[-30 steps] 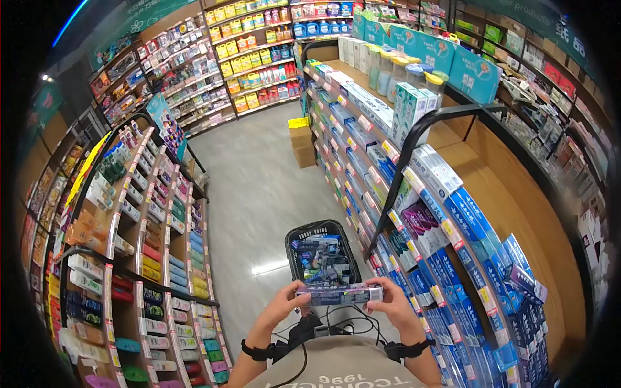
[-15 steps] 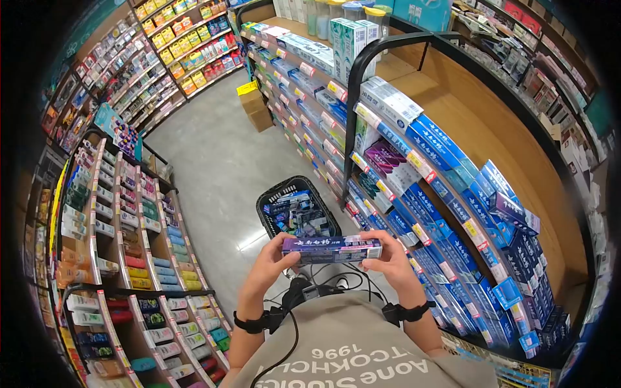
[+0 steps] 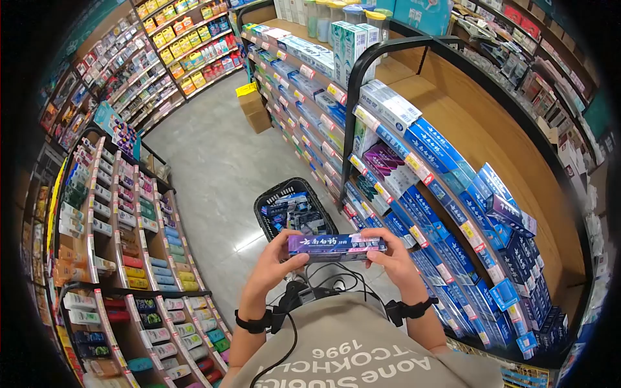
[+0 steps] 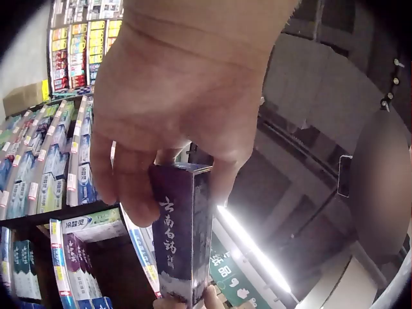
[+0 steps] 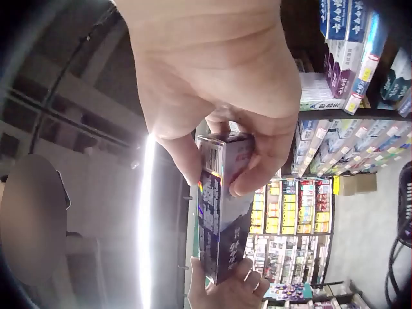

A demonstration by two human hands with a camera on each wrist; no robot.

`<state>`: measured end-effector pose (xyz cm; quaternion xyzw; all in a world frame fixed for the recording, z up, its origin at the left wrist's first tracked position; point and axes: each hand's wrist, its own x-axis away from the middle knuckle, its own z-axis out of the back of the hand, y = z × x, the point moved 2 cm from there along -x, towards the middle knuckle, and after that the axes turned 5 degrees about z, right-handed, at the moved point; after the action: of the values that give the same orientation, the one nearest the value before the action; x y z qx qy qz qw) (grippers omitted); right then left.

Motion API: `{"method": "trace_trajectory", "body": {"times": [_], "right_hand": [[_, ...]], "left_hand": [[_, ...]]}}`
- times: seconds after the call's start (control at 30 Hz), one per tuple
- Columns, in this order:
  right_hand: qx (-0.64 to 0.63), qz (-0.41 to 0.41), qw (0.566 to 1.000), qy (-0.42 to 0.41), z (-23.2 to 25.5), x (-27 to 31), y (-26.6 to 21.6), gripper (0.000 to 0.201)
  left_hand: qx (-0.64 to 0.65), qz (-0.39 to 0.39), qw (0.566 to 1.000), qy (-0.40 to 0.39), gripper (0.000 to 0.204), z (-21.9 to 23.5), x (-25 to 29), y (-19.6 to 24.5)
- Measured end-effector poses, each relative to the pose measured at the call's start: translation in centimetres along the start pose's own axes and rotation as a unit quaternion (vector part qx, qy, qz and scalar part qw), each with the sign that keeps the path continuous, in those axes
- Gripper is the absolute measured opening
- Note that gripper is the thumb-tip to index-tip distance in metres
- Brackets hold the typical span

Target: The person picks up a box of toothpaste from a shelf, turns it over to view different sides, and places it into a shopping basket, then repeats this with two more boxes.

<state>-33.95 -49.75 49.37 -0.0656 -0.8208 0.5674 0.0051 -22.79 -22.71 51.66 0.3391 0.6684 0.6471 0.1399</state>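
Note:
A long, purple and dark blue toothpaste box [image 3: 337, 244] is held level in front of the chest in the head view, white lettering upward. My left hand [image 3: 269, 264] pinches its left end, thumb along the near side. At the opposite end, my right hand [image 3: 392, 257] grips it between thumb and fingers. In the left wrist view, the box [image 4: 183, 232] shows its dark lettered side below my left hand [image 4: 183, 90]. A barcode end of the box [image 5: 212, 154] sits between the fingers of my right hand [image 5: 219, 77] in the right wrist view.
A black shopping basket [image 3: 261, 216] with several packages stands on the floor beyond the hands. Toothpaste shelves [image 3: 446, 187] rise close on the right, bottle shelves [image 3: 139, 258] on the left. A cardboard box [image 3: 257, 115] sits farther along the aisle. Cables [image 3: 343, 275] hang near the waist.
The head view has swung toward the right-hand shelves and lower. Both hands keep hold of the toothpaste box, which has tilted so that its lettered face now points up at the head camera.

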Motion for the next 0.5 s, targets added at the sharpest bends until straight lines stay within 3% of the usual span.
{"method": "trace_trajectory", "body": {"times": [0.17,0.27,0.43,0.5], "right_hand": [[0.01,0.002,1.0,-0.002,-0.3,-0.7,-1.6,0.038],[0.019,-0.015,1.0,0.001,-0.6,-1.0,-1.2,0.041],[0.075,0.025,0.997,-0.019,-2.1,-2.6,-0.9,0.041],[0.066,0.007,0.998,0.003,-2.2,-3.0,-0.8,0.041]], "left_hand": [[0.024,0.0,1.0,0.001,0.051,-0.7,-0.4,0.2],[-0.026,-0.004,1.0,-0.007,0.053,-0.5,-0.3,-0.3],[-0.007,-0.004,0.999,0.037,0.06,0.0,-0.3,-2.2],[-0.013,0.027,0.999,0.031,0.063,-0.4,-0.3,-1.9]]}}
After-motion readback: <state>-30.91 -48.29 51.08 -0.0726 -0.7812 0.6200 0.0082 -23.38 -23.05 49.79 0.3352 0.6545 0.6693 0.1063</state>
